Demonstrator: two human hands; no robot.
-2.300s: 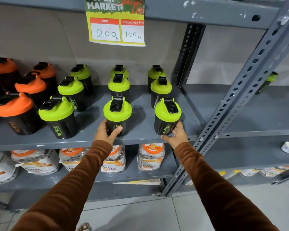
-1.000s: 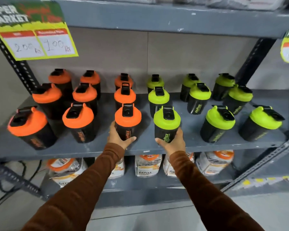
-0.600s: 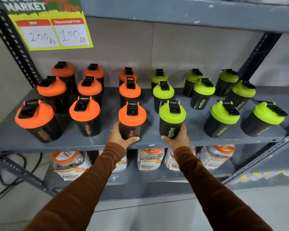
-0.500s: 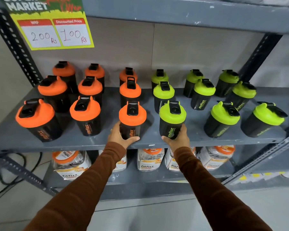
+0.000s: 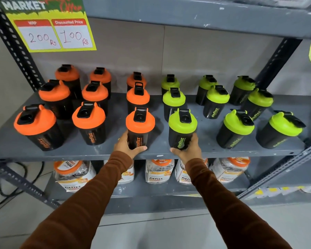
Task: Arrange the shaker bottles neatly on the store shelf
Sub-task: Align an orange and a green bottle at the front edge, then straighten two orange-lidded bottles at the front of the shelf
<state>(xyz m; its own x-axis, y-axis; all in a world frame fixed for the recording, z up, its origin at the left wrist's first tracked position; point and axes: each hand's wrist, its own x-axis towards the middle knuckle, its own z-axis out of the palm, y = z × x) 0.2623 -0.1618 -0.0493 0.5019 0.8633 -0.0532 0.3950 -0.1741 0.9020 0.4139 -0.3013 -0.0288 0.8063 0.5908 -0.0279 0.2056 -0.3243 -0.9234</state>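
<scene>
Black shaker bottles stand in rows on the grey shelf (image 5: pixel 212 150), orange-lidded ones on the left and green-lidded ones on the right. My left hand (image 5: pixel 126 145) grips the base of the front orange-lidded bottle (image 5: pixel 140 124) in the middle of the shelf. Beside it, my right hand (image 5: pixel 188 150) wraps the base of the front green-lidded bottle (image 5: pixel 182 126). Both bottles stand upright at the shelf's front edge.
A price sign (image 5: pixel 50 27) hangs from the upper shelf at left. Jars with orange lids (image 5: pixel 74 174) fill the shelf below. Slotted uprights (image 5: pixel 16 51) frame the bay on both sides. Two green-lidded bottles (image 5: pixel 235 128) at front right lean outward.
I have shifted left along the shelf, from two green-lidded bottles at the right end to the middle orange and green pair. In the last half second the hands have stayed put.
</scene>
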